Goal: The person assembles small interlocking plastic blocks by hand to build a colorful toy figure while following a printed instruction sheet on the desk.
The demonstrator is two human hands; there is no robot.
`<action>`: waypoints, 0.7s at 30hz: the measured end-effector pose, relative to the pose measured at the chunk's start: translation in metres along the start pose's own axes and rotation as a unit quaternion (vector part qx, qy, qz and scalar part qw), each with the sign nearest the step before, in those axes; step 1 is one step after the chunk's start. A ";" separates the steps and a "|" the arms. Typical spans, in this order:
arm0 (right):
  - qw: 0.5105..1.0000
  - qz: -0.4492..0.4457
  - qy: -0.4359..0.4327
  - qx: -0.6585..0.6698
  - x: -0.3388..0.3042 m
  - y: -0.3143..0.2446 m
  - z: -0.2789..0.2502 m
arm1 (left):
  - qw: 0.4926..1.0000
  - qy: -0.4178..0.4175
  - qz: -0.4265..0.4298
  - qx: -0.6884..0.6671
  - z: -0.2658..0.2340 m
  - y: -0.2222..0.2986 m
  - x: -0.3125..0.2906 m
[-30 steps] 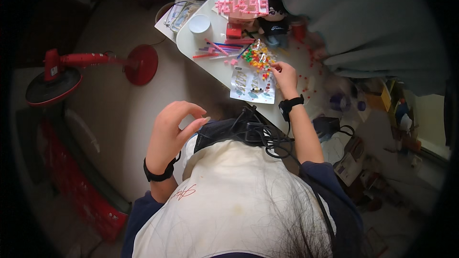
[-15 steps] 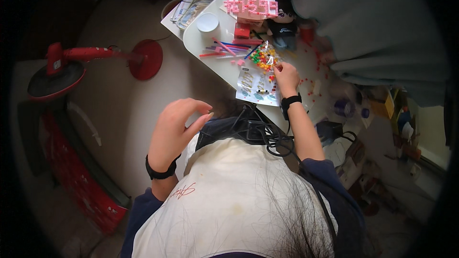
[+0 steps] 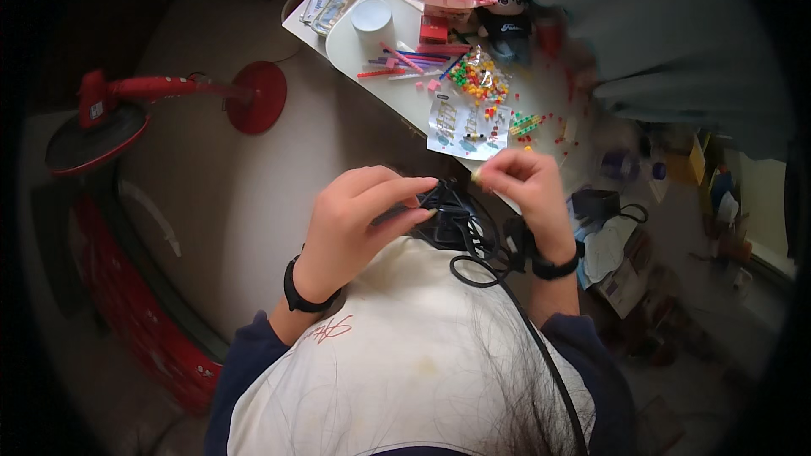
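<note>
One printed sheet (image 3: pixel 459 137) and one bead pile (image 3: pixel 492 89) lie toward one o'clock. The left hand (image 3: pixel 351 213) is half open, seemingly empty; the right hand (image 3: pixel 537 192) pinches one yellowish piece (image 3: pixel 477 176).

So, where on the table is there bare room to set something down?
The table looks mostly bare between the bead pile and curtain, beyond the green strips, and in a sliver left of the white container. It's crowded around the rods, red box and doll.

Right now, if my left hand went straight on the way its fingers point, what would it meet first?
Probably your right hand, across a small gap. Black cables show between the hands, seemingly lower, though depth is unclear.
</note>
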State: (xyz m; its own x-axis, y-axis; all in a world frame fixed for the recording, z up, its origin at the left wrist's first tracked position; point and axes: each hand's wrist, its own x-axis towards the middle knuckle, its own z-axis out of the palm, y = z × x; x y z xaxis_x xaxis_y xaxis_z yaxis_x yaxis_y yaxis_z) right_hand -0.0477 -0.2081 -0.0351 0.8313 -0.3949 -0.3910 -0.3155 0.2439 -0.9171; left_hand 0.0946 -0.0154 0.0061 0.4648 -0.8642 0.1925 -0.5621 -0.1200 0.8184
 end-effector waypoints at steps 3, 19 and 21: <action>0.989 -0.024 -0.140 0.036 -0.016 -0.003 0.016 | 0.998 -0.012 0.047 -0.042 0.005 0.001 -0.003; 0.968 -0.020 -0.238 0.079 -0.003 0.016 0.016 | 0.989 -0.069 0.108 -0.070 0.010 -0.015 -0.003; 0.978 0.058 -0.189 0.061 0.011 0.020 0.001 | 0.991 -0.050 0.092 -0.081 0.010 -0.011 0.000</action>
State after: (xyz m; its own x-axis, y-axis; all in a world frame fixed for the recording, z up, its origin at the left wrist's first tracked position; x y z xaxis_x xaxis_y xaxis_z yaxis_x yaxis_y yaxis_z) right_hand -0.0439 -0.2066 -0.0579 0.9100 -0.0085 -0.4145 -0.3803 0.3810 -0.8428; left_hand 0.0944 -0.0193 -0.0083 0.2890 -0.9095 0.2988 -0.5106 0.1176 0.8517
